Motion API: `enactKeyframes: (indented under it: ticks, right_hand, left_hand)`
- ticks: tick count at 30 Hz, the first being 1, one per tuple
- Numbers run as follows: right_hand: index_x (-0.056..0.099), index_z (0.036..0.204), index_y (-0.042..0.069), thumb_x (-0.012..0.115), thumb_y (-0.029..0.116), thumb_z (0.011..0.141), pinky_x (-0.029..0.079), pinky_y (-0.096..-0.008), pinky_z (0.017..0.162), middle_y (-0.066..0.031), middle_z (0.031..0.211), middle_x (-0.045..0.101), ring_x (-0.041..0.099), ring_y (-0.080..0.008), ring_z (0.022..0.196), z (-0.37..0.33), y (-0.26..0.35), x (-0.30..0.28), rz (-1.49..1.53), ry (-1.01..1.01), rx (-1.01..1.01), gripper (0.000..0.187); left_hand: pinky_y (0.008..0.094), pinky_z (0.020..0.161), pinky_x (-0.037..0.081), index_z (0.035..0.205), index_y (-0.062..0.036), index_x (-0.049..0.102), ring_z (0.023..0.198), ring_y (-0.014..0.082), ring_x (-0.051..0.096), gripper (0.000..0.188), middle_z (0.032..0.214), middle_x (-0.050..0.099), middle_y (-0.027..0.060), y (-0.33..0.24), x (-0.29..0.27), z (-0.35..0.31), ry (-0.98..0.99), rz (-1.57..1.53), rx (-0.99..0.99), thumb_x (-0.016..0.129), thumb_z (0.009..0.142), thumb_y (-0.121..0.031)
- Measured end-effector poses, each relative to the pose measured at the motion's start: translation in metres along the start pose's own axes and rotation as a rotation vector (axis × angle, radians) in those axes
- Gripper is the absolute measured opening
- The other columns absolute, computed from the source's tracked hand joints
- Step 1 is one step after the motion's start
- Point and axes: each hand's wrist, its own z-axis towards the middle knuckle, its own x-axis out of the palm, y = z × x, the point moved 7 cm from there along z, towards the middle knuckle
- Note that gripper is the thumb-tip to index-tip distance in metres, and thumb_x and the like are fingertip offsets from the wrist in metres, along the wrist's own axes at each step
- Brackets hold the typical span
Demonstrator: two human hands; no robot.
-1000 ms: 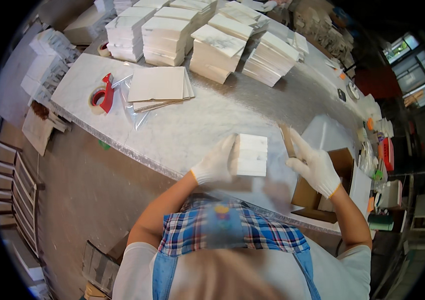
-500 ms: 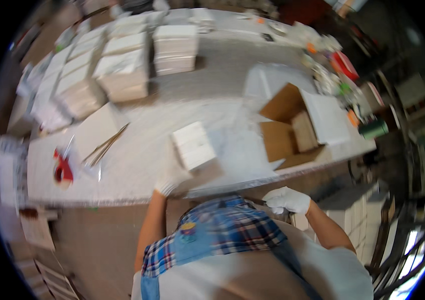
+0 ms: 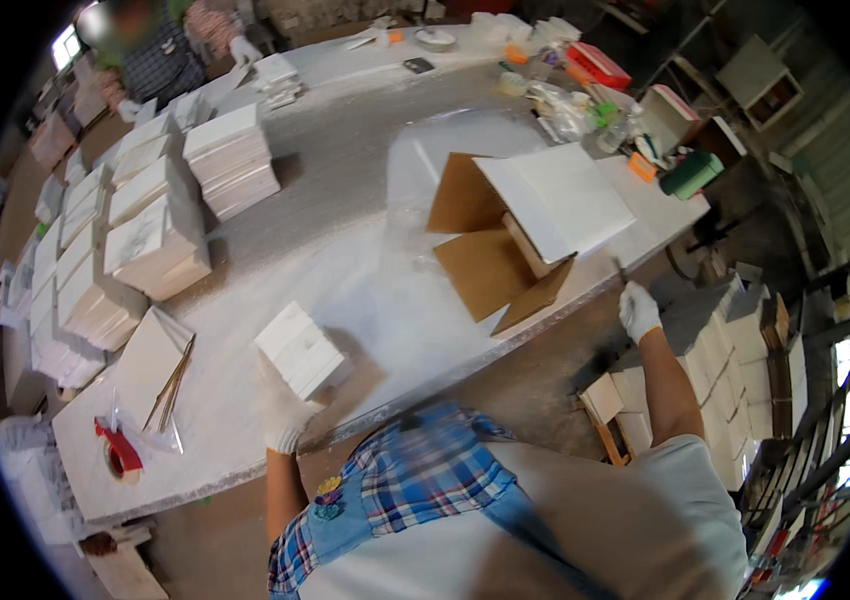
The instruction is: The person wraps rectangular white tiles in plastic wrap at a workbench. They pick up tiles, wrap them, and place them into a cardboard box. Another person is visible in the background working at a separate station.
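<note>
Near the front edge of the table, my left hand [image 3: 287,412], in a white glove, holds the near left side of a small stack of white tiles [image 3: 297,348]. Its fingers blend into the white of the stack and partly hide behind it. My right hand [image 3: 637,312], also gloved, is raised beyond the table's right front edge. It is closed round a thin dark tool [image 3: 621,268] whose kind I cannot make out. Left of it, an open cardboard box [image 3: 555,200] lies on its side, brown flaps facing the stack, with a pale slab inside its opening.
Tall stacks of white tiles [image 3: 230,160] fill the table's left side. A red tape roll [image 3: 117,452] and a flat board [image 3: 150,360] lie front left. Bags, a red box [image 3: 597,65] and a green object [image 3: 691,174] line the far right. A person [image 3: 160,60] works at the far left.
My view has turned, so the table's contents sit further left in it. My right hand has risen from beside my waist, away from my body. My left hand stays at the tile stack.
</note>
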Motion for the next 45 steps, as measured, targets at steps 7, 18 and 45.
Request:
enactKeyframes:
  ticks: [7, 18, 45]
  right_hand:
    - [0.063, 0.087, 0.019, 0.062, 0.028, 0.099, 0.04, -0.0292, 0.041, 0.0026, 0.065, 0.055, 0.049, -0.011, 0.048, 0.017, -0.06, 0.042, -0.402, 0.002, 0.169, 0.015]
    - [0.07, 0.102, 0.007, 0.072, 0.026, 0.098, 0.038, -0.0243, 0.053, -0.0006, 0.077, 0.06, 0.053, -0.0081, 0.062, -0.232, -0.075, 0.22, -0.623, 0.906, 0.55, 0.02]
    - [0.016, 0.162, -0.004, 0.091, 0.052, 0.067, 0.043, -0.0404, 0.115, -0.034, 0.152, 0.046, 0.052, -0.0438, 0.138, -0.307, -0.069, 0.529, -0.652, 1.52, -0.472, 0.133]
  left_hand:
    - [0.0448, 0.112, 0.042, 0.146, -0.0004, 0.044, 0.128, 0.0385, 0.053, 0.098, 0.137, 0.056, 0.0201, 0.034, 0.013, -0.01, -0.055, 0.057, -0.075, 0.082, 0.064, -0.037]
    - [0.0402, 0.108, 0.047, 0.149, -0.0027, 0.039, 0.126, 0.0348, 0.057, 0.102, 0.138, 0.057, 0.0187, -0.019, -0.006, 0.01, -0.003, -0.082, -0.304, 0.084, 0.063, -0.033]
    - [0.0409, 0.101, 0.053, 0.146, -0.004, 0.052, 0.119, 0.0288, 0.063, 0.092, 0.138, 0.062, 0.0119, 0.06, 0.017, -0.015, 0.222, -0.242, -0.334, 0.086, 0.07, -0.045]
